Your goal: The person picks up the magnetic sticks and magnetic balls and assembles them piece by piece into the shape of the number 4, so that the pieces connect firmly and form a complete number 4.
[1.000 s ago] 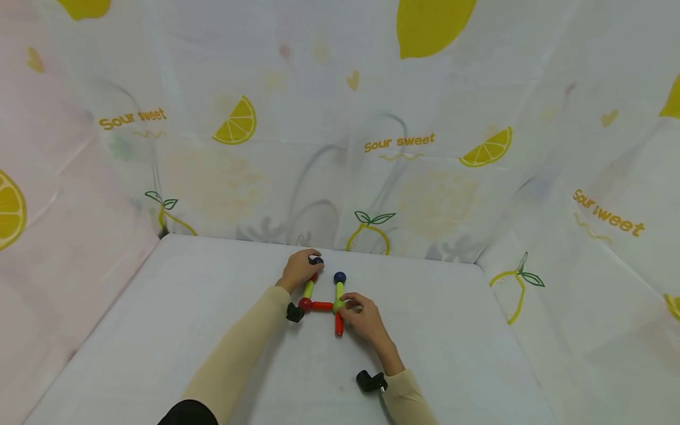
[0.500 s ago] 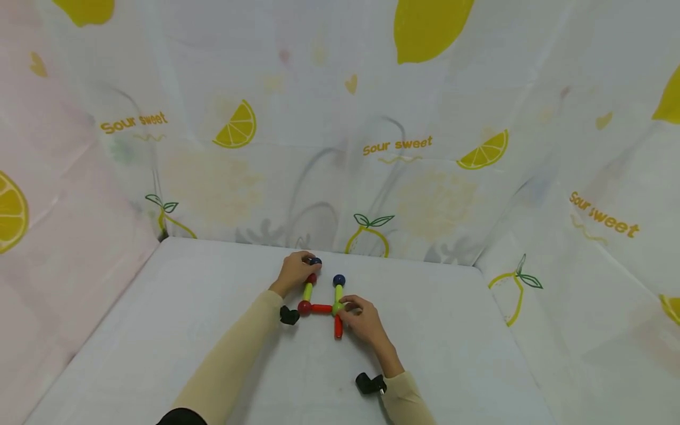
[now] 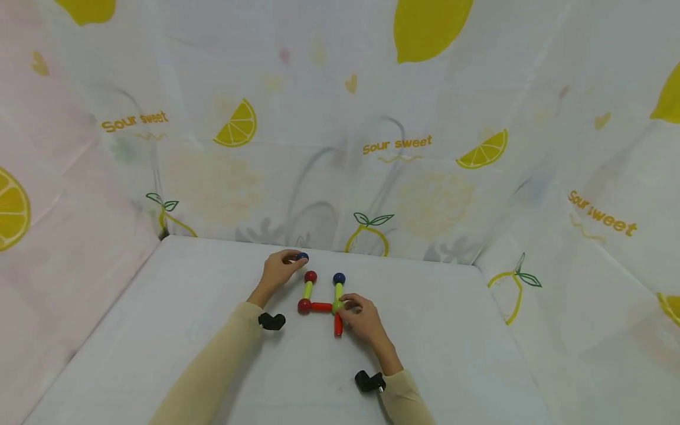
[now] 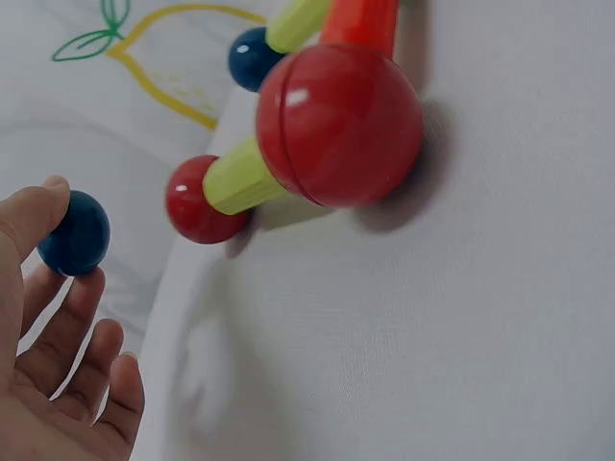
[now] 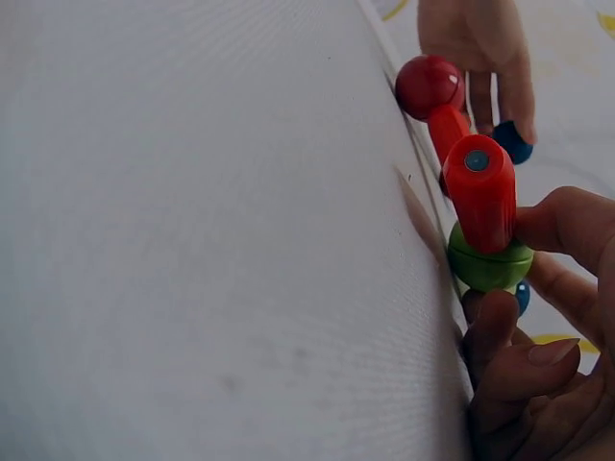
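Between thumb and fingers my left hand (image 3: pixel 277 271) pinches a dark blue ball (image 4: pixel 75 233), held apart from the joined rods and balls. That joined shape lies on the white table: a red ball (image 3: pixel 310 277) at the far left, a yellow-green rod (image 3: pixel 308 290), a nearer red ball (image 4: pixel 340 125), then a red rod (image 3: pixel 321 307) across to a green ball (image 5: pixel 490 259). From the green ball another yellow-green rod (image 3: pixel 339 291) runs back to a blue ball (image 3: pixel 339 278), and a second red rod (image 5: pixel 482 197) points forward. My right hand (image 3: pixel 366 319) grips the green ball.
White cloth covers the table (image 3: pixel 441 342). Close behind its far edge hangs a lemon-printed curtain (image 3: pixel 308 177), which also closes off both sides. Black camera mounts (image 3: pixel 369 381) sit at the wrists.
My left hand has drawn back to the left with the blue ball, away from the far red ball, which is now uncovered. The right hand stays at the green ball.
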### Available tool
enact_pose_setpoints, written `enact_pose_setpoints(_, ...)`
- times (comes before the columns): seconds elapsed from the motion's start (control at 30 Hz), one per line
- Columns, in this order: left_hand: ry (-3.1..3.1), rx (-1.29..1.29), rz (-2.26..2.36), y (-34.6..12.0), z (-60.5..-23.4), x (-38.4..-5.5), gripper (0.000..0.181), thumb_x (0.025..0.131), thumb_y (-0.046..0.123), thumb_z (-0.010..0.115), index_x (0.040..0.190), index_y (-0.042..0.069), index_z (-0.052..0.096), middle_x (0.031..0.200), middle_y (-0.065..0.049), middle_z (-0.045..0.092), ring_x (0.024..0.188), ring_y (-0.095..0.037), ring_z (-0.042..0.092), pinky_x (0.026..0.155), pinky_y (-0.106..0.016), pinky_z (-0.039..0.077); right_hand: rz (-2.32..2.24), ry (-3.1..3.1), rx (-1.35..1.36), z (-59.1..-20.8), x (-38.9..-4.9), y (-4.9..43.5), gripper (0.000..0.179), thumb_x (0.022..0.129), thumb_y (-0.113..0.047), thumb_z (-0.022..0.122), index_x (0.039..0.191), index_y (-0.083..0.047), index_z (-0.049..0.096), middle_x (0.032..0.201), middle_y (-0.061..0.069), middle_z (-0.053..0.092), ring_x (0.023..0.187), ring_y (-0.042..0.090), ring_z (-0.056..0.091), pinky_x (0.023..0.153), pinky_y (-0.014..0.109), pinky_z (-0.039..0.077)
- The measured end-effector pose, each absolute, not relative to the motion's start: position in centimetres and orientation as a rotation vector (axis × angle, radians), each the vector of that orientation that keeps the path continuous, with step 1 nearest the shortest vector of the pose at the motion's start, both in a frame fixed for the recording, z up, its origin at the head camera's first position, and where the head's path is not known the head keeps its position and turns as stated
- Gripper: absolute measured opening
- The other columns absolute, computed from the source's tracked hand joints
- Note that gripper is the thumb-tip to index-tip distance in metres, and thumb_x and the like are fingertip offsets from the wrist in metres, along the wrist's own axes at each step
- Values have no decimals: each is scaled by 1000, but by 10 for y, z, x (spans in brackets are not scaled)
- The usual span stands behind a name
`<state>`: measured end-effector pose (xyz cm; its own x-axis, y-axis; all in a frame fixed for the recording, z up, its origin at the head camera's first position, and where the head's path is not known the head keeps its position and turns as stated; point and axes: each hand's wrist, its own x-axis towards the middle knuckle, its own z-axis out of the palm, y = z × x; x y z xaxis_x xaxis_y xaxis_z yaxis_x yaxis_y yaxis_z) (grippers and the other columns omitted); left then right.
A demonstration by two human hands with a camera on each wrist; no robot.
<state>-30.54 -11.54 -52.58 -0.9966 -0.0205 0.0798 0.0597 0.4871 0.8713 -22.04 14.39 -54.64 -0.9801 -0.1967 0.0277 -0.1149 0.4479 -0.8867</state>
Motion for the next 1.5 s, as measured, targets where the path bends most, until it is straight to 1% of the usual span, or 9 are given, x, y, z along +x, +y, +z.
enact_pose_setpoints(0.13,-2588,-34,-1610,-119,-524,-294,48,95,39,74,128,5,70,121,-16,71,112,-33,64,96,-47,52,-1599,2608,-286,-547,-220,144,25,93,-19,73,116,-9,71,109,17,71,74,14,59,60,24,51)
enact_pose_setpoints(0.33,-2587,-73,-1627,-118,-529,-273,44,95,38,74,127,8,71,118,-12,73,108,-28,64,87,-34,51,-1592,2612,-275,-547,-220,144,25,93,-21,74,115,-10,72,109,15,72,81,16,60,62,24,51)
enact_pose_setpoints(0.5,-2558,-145,-1610,-111,-529,-255,42,93,37,77,125,9,73,116,-9,75,103,-25,65,84,-32,49,-1573,2630,-277,-545,-220,144,25,92,-21,74,115,-10,72,109,14,72,89,19,61,64,25,50)
enact_pose_setpoints(0.67,-2592,-331,-1579,-103,-532,-238,37,89,32,81,119,10,76,109,-7,76,90,-18,63,70,-28,49,-1567,2639,-282,-544,-221,144,25,92,-21,74,114,-10,73,108,13,73,95,21,62,68,26,51)
enact_pose_setpoints(0.8,-2669,-465,-1567,-98,-532,-226,35,88,31,83,115,11,77,98,-2,73,82,-15,59,64,-24,49,-1561,2631,-284,-544,-222,145,25,92,-23,74,114,-11,73,109,12,73,93,18,62,68,26,51)
enact_pose_setpoints(0.97,-2729,-605,-1554,-91,-538,-215,36,88,32,83,116,11,76,90,4,69,75,-11,55,63,-22,48,-1576,2591,-272,-544,-223,146,26,94,-23,74,116,-9,73,109,15,72,75,14,61,62,26,52)
enact_pose_setpoints(1.03,-2734,-656,-1546,-89,-540,-211,37,88,33,83,117,12,76,94,4,71,75,-9,53,64,-22,46,-1581,2574,-262,-543,-223,147,27,94,-22,74,117,-8,73,109,16,72,68,13,59,60,26,52)
enact_pose_setpoints(1.2,-2725,-795,-1556,-83,-538,-202,33,87,32,84,114,15,77,104,2,75,70,-5,51,62,-21,45,-1561,2573,-265,-541,-224,147,27,94,-23,74,117,-8,72,109,16,72,67,12,59,59,25,52)
enact_pose_setpoints(1.5,-2683,-918,-1678,-72,-543,-193,32,86,29,85,112,15,74,107,-3,73,66,-2,50,59,-19,44,-1568,2572,-226,-543,-226,146,28,93,-26,75,116,-9,73,107,14,73,68,12,59,59,26,51)
